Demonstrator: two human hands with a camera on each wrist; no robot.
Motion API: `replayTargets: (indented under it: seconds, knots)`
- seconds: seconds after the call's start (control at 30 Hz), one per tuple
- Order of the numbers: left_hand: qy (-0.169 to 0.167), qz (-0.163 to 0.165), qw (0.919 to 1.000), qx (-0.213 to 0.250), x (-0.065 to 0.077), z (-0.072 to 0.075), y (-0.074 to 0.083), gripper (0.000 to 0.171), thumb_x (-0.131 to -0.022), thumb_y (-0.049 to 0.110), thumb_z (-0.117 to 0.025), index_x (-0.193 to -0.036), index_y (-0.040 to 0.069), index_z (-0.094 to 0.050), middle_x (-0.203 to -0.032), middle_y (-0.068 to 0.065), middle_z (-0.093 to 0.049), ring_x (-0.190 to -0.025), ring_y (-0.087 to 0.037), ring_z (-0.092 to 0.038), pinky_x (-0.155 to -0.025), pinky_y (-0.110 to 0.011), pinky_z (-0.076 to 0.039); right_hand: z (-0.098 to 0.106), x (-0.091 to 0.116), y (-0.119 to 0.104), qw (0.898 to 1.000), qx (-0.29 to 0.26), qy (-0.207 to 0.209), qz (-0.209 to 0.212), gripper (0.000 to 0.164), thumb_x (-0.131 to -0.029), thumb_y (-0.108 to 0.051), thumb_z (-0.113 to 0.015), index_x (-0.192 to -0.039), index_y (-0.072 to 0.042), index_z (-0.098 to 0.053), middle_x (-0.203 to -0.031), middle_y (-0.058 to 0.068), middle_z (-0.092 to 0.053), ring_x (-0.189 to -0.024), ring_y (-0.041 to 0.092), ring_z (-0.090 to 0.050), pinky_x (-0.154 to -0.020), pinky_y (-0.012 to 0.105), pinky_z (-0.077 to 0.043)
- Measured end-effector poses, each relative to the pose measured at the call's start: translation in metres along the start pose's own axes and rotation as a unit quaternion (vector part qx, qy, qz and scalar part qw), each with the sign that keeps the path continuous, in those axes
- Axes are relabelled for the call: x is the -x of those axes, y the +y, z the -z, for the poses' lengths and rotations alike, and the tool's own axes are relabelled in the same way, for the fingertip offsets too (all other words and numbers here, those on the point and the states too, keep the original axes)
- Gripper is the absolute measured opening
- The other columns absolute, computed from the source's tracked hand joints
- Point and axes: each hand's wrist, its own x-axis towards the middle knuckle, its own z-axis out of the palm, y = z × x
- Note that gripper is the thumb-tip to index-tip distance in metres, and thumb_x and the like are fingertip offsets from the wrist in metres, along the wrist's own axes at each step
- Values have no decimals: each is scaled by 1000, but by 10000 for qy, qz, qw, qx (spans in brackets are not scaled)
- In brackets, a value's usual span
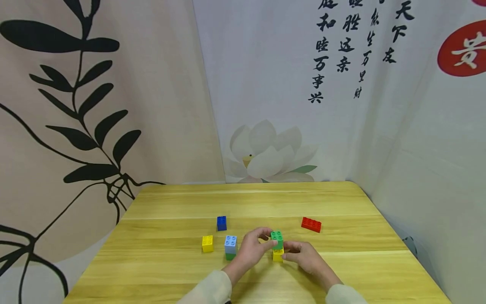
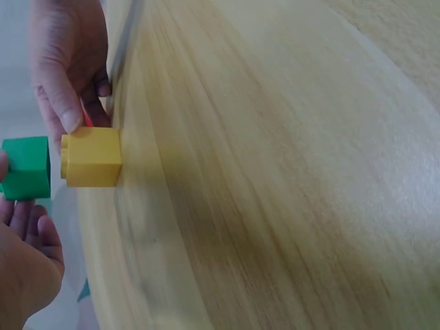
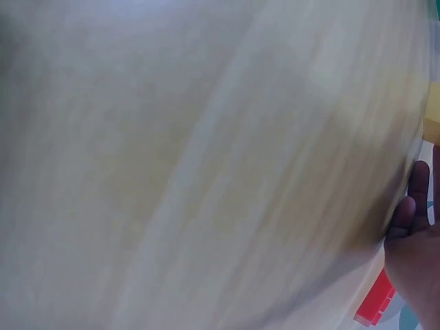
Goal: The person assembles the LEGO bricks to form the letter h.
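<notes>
My left hand (image 1: 253, 247) pinches a green toy building block (image 1: 277, 239) between thumb and fingers. Directly below it, a yellow block (image 1: 278, 255) stands on the table, steadied by my right hand (image 1: 305, 256) from its right side. In the left wrist view a narrow gap shows between the green block (image 2: 26, 167) and the studded face of the yellow block (image 2: 95, 157). The right thumb meets the yellow block's edge there. Only a corner of the yellow block (image 3: 432, 115) enters the right wrist view, beside my right hand (image 3: 416, 247).
Left of my hands, a light blue block (image 1: 230, 243) sits on a green one (image 1: 230, 256). Farther left lies another yellow block (image 1: 207, 243), with a dark blue block (image 1: 222, 223) behind. A longer red block (image 1: 311, 224) lies back right on the wooden table (image 1: 171, 270).
</notes>
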Motion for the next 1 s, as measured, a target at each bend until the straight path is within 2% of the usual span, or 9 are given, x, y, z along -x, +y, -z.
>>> replayTargets:
  seconds: [0.3,0.57,1.0]
  knots:
    - [-339,137,9993,3,-1,-3,-7,35,-90,24,-75,-121,10,-67,-104,7,-64,-106,-20,-56,-79,-36,-51,0,0,0,9999,-93,-103,28,40,-90,-18,-74,-125,0,-66,-119,12,-67,-106,25,-61,-94,49,-49]
    - [-466,130,9988,-84,-2,-4,-8,41,-90,27,-75,-126,9,-65,-105,7,-64,-104,-20,-56,-76,-36,-52,1,0,1,9999,-95,-69,102,41,-90,-17,-74,-125,1,-65,-118,13,-68,-105,26,-61,-92,49,-50]
    - [-314,88,9995,-36,-4,-7,-14,39,-90,29,-75,-124,11,-66,-108,8,-65,-105,-19,-57,-83,-38,-50,1,1,1,9999,-22,-124,88,44,-90,-21,-75,-127,1,-64,-117,11,-68,-105,25,-61,-92,50,-50]
